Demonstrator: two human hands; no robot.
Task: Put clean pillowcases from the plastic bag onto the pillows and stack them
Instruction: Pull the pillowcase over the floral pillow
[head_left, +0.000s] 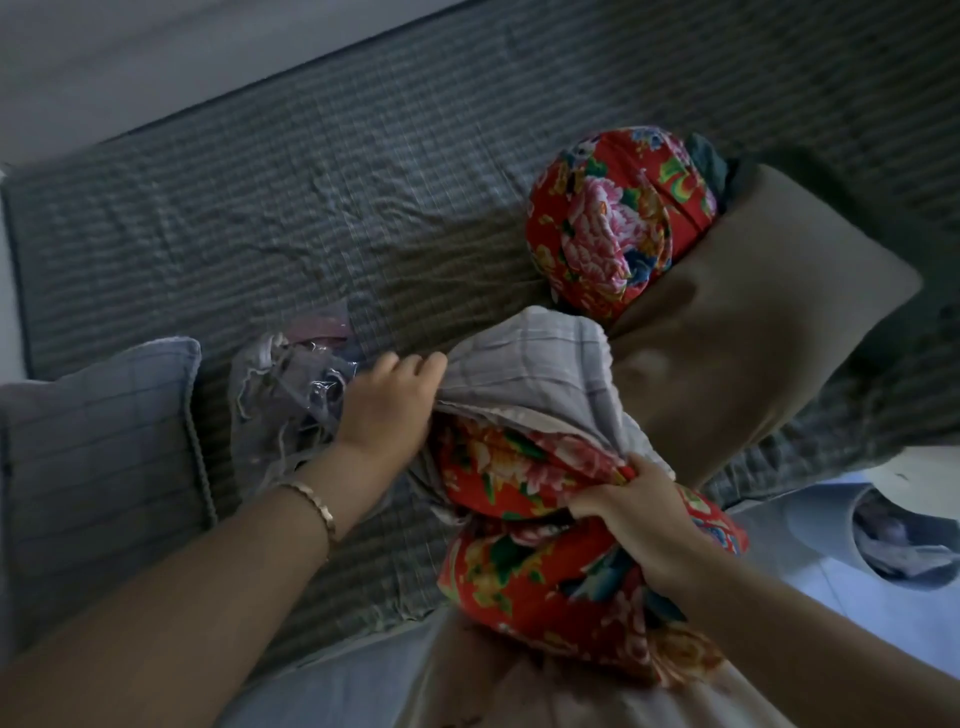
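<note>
Two grips, left hand (387, 410) and right hand (636, 525), pinch the pillowcase (540, 364) hem over the floral pillow (519, 467); uneven pulling risks bunching.

We read no words, numbers, labels or brands here. The red pillow (524, 470) bears only a flower print, the grey pillowcase (535, 358) only a check pattern, and the plastic bag (291, 387) is too blurred to show us any print.
</note>
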